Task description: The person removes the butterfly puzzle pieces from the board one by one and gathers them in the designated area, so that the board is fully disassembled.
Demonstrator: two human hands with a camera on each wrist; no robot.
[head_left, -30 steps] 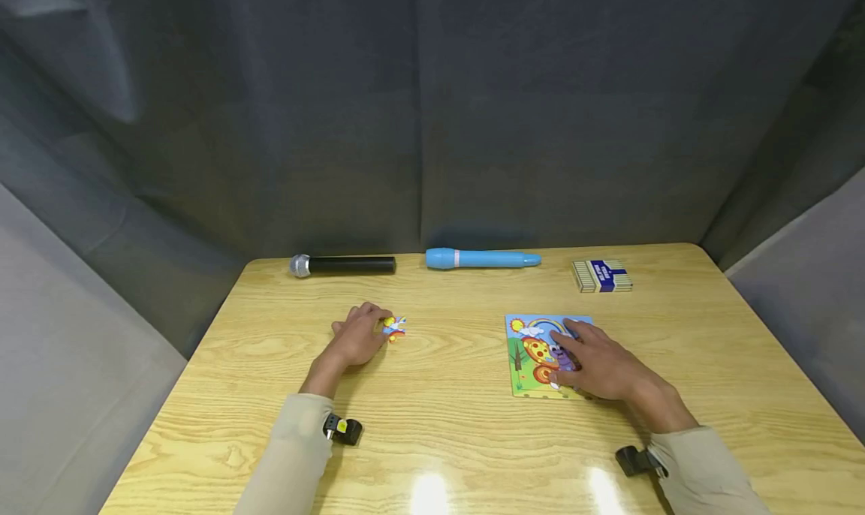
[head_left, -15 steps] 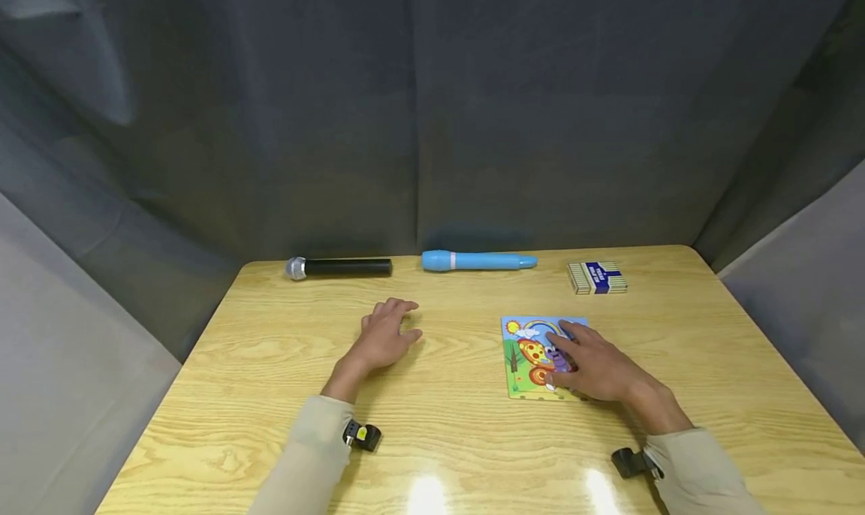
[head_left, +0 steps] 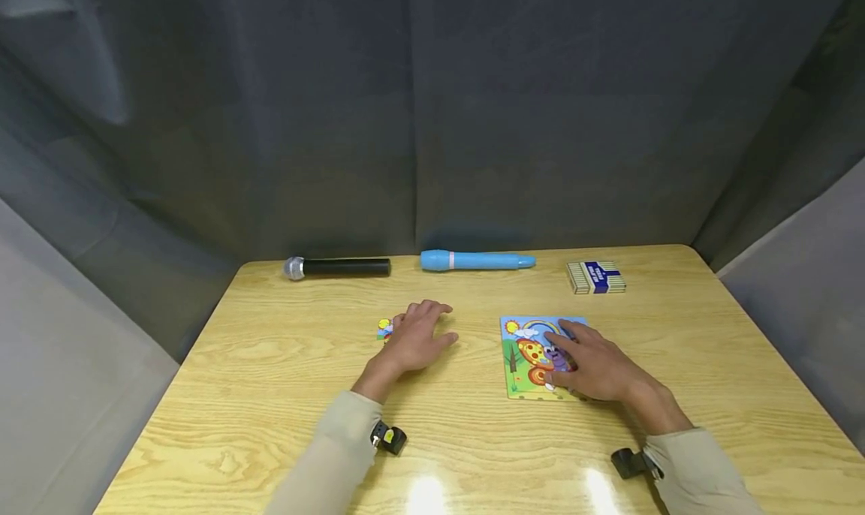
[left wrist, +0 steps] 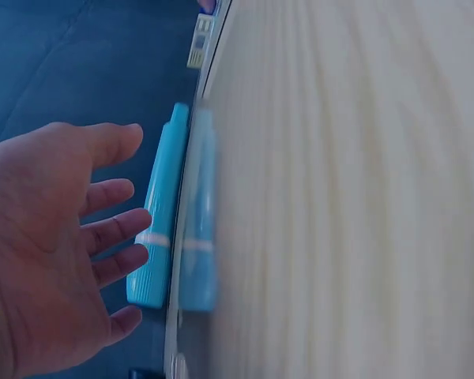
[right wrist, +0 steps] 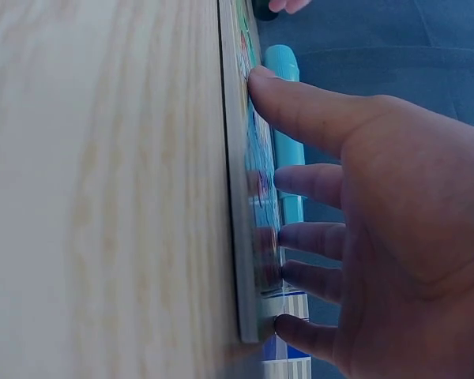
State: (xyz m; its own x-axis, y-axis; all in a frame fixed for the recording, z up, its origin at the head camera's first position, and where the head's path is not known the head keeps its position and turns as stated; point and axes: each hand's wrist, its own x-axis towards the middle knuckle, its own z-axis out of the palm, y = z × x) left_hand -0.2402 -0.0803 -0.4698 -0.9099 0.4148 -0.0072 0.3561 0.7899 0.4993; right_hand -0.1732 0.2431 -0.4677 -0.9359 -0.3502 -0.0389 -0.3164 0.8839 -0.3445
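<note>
My left hand (head_left: 414, 342) is over the table with its fingers spread and nothing between them, as the left wrist view also shows. Just left of it lies a small colourful puzzle piece (head_left: 384, 329), partly hidden by the hand. The square picture puzzle (head_left: 523, 357), with a butterfly, sun and rainbow on it, lies flat to the right. Thumb and fingertips of my right hand (head_left: 598, 365) rest on that puzzle and cover its right part. From the right wrist view, those fingers (right wrist: 312, 237) are spread and fairly straight against its face.
Along the table's back edge lie a black microphone (head_left: 345, 267) with a silver head, a blue microphone-shaped tube (head_left: 483, 260) and a striped box (head_left: 597, 278) with a blue band. Dark curtain (head_left: 419, 124) hangs behind the table (head_left: 459, 440).
My left hand has left the puzzle piece, opened its fingers and moved right across the table. The piece shows again to its left. My right hand stays on the puzzle.
</note>
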